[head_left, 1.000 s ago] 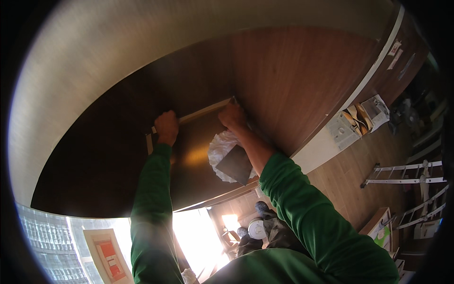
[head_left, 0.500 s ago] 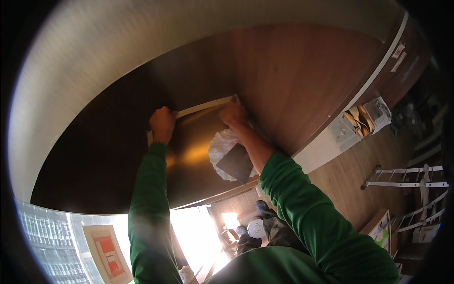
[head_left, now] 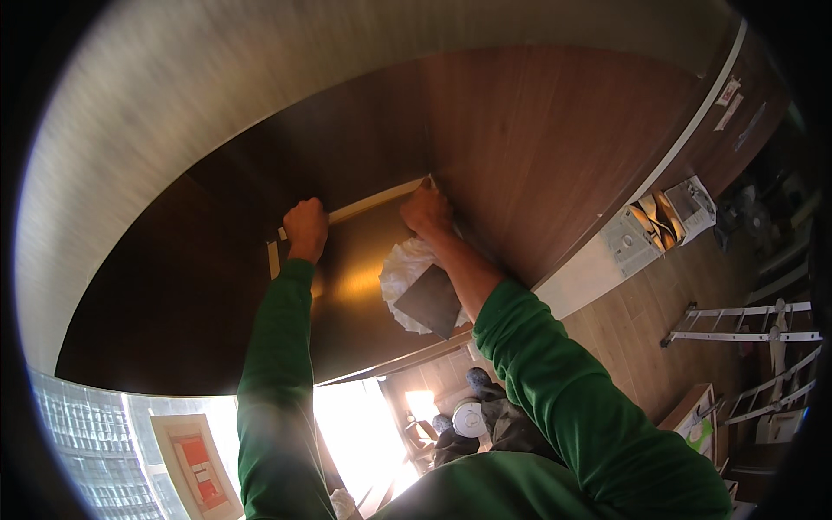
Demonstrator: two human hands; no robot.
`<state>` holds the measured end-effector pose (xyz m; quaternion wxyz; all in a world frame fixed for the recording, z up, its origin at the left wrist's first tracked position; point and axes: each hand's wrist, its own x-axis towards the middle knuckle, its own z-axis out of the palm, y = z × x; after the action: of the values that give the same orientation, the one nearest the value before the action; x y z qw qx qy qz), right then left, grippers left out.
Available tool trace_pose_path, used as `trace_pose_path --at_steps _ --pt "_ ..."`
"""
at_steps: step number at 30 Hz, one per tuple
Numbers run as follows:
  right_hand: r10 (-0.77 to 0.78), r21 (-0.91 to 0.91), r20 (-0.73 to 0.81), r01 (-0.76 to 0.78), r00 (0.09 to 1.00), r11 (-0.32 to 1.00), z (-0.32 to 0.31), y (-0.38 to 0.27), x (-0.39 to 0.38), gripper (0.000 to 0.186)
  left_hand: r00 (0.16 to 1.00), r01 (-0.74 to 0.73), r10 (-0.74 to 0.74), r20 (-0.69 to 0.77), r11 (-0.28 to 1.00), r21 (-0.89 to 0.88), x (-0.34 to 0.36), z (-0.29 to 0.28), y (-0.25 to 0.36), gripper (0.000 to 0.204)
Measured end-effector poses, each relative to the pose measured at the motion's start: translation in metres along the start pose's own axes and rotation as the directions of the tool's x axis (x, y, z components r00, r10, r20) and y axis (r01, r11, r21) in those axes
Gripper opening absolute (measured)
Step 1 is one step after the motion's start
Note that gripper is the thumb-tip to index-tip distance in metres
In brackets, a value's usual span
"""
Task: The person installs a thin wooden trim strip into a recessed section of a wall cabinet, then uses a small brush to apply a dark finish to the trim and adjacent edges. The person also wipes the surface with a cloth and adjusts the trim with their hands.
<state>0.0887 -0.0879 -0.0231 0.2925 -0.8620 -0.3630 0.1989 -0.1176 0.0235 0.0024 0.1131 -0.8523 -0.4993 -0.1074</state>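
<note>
A strip of beige masking tape [head_left: 373, 202] runs along the back of a dark brown wood surface [head_left: 199, 321]. At its left part my left hand [head_left: 306, 230] is closed, knuckles up, with a short tape end showing beyond it. My right hand [head_left: 426, 211] is closed at the strip's right end, near the reddish-brown side panel [head_left: 537, 156]; its fingertips are partly hidden. Another short tape piece [head_left: 274, 258] lies left of my left hand. Beside my right forearm rest a crumpled white cloth or paper [head_left: 400, 270] and a dark grey square sheet [head_left: 428, 301].
A pale curved band [head_left: 104, 191] arches overhead and to the left. At the right, an opened box with wooden utensils [head_left: 660, 221] stands near the panel's edge. Farther right, a metal ladder [head_left: 745, 321] lies over the wood floor. Bright windows [head_left: 355, 429] glare below.
My left hand has shifted slightly right along the strip, uncovering its left end and more of the short side piece. My right hand stays at the right end.
</note>
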Motion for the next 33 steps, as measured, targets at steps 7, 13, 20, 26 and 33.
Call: trace_pose_path --at_steps 7,13,20,26,33 --pt "-0.015 -0.035 -0.031 0.014 0.999 0.999 0.003 0.001 0.000 0.060 1.000 -0.014 0.014 -0.014 1.000 0.002 0.001 0.004 0.000 0.011" --pt "0.002 0.000 0.006 -0.002 1.000 1.000 -0.001 -0.001 -0.001 0.062 1.000 -0.007 0.007 0.000 1.000 0.002 0.003 0.002 0.001 0.011" --pt "0.000 -0.025 0.013 0.000 1.000 1.000 -0.007 -0.003 -0.005 0.063 1.000 0.012 -0.012 -0.021 1.000 0.008 0.006 0.008 -0.001 0.010" --pt "0.016 0.009 0.011 -0.017 1.000 1.000 -0.002 0.001 0.000 0.060 0.998 0.066 -0.065 0.020 0.996 -0.065 0.006 0.006 -0.008 0.026" --pt "0.002 0.003 0.005 -0.002 1.000 1.000 -0.002 -0.002 -0.003 0.056 1.000 0.005 -0.006 -0.010 1.000 -0.029 0.000 0.000 -0.004 0.014"
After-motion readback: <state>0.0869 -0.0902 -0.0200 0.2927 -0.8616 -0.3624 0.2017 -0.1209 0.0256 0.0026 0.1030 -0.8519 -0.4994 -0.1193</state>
